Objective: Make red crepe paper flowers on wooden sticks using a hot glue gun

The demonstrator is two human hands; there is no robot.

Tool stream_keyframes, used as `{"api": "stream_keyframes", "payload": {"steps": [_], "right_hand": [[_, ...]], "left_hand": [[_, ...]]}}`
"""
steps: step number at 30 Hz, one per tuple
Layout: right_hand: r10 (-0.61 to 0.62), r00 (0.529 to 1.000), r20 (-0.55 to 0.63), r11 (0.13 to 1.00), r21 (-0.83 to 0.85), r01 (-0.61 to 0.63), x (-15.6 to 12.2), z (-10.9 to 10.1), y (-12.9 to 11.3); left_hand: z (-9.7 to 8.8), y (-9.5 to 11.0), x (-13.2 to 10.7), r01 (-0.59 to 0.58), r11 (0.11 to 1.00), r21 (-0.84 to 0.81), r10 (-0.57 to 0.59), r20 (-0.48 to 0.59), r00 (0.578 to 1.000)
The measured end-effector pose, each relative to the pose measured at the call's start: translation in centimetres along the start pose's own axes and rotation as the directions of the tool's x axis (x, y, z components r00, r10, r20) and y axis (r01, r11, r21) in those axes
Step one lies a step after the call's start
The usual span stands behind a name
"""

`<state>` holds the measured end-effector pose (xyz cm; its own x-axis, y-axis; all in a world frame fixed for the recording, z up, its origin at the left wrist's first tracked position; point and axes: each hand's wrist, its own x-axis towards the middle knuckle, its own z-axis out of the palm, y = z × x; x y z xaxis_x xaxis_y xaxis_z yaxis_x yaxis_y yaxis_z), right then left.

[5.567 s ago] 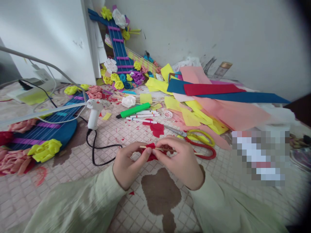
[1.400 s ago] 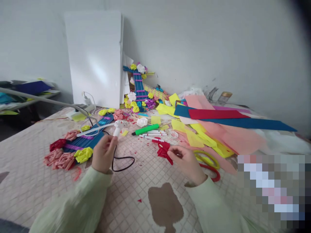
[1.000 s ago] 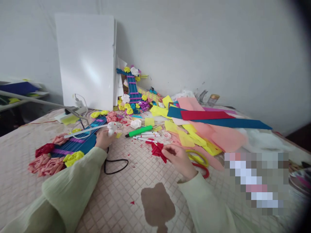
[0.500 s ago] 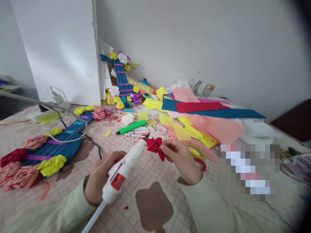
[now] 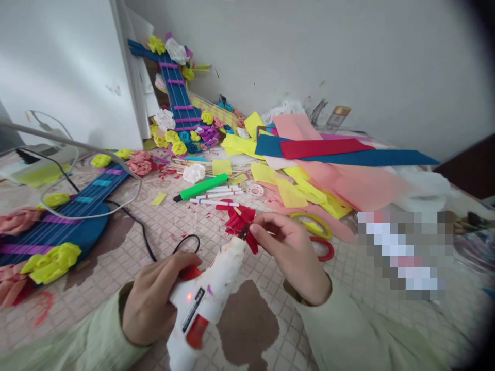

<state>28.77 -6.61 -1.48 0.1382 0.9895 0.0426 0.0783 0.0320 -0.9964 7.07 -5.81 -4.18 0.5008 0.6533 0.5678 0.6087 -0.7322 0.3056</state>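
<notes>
My left hand (image 5: 154, 296) is wrapped round the handle of a white hot glue gun (image 5: 216, 283) with an orange trigger and a lit red light. The gun's dark nozzle points up and right and appears to touch the red crepe-paper flower (image 5: 236, 220). Between thumb and fingers, my right hand (image 5: 292, 247) pinches that flower at its right side. Its folded strips hang down beside the nozzle, and my fingertips hide part of it. Just beyond the flower lie several thin white pens (image 5: 216, 195) and a green marker (image 5: 204, 186).
A blue paper guitar (image 5: 73, 226) with paper flowers lies at left, a white cable (image 5: 141, 180) looping over it. Another decorated guitar (image 5: 180, 98) leans by the wall. Crepe-paper strips (image 5: 348, 188) cover the back right. Scissors (image 5: 323, 247) lie near my right hand.
The glue gun has moved right and tilted more upright, bringing its nozzle onto the red flower. My right hand still pinches the flower. The view has shifted slightly right.
</notes>
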Motion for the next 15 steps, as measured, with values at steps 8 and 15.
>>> {"api": "stream_keyframes", "payload": {"steps": [8, 15], "right_hand": [[-0.019, 0.999, -0.027, 0.999, -0.038, 0.018, 0.15, 0.17, 0.13], [-0.041, 0.998, -0.039, 0.996, -0.083, 0.037, 0.17, 0.05, 0.3]], "left_hand": [[0.05, 0.02, 0.12, 0.038, 0.999, 0.005, -0.038, -0.005, 0.999], [0.1, 0.08, -0.04, 0.136, 0.989, -0.053, -0.135, 0.028, 0.99]]}}
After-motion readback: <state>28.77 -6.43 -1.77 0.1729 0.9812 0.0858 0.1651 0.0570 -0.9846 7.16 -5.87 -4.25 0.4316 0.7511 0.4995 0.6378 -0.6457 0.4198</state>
